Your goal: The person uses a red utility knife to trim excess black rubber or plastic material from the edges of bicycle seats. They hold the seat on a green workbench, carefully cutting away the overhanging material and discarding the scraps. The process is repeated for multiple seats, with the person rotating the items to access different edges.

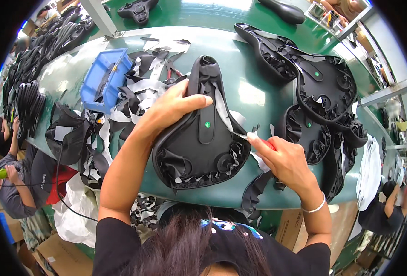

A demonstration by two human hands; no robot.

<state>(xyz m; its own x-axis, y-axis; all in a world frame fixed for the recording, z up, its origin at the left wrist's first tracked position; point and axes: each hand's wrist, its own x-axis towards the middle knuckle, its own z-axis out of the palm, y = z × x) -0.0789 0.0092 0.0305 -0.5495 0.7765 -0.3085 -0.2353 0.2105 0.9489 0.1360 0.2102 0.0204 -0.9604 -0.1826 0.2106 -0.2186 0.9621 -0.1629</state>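
Note:
A black bicycle saddle (222, 158) lies underside up on the green table in front of me, nose pointing away. Its cover is folded over the rim in ruffled pleats, and a pale strip runs along the right side. My left hand (178, 106) grips the saddle at the left of its nose, thumb over the edge. In my right hand (281, 161) is a small red-handled tool (271, 144) with a thin metal tip, which reaches the saddle's right edge. Fingers hide most of the tool, so its exact kind is unclear.
Several upturned saddles (325, 80) are heaped at the right. A blue bin (87, 87) stands at the left among black and white scraps (143, 89). Red-handled cutters (173, 71) lie beyond my left hand. Other people work at both sides.

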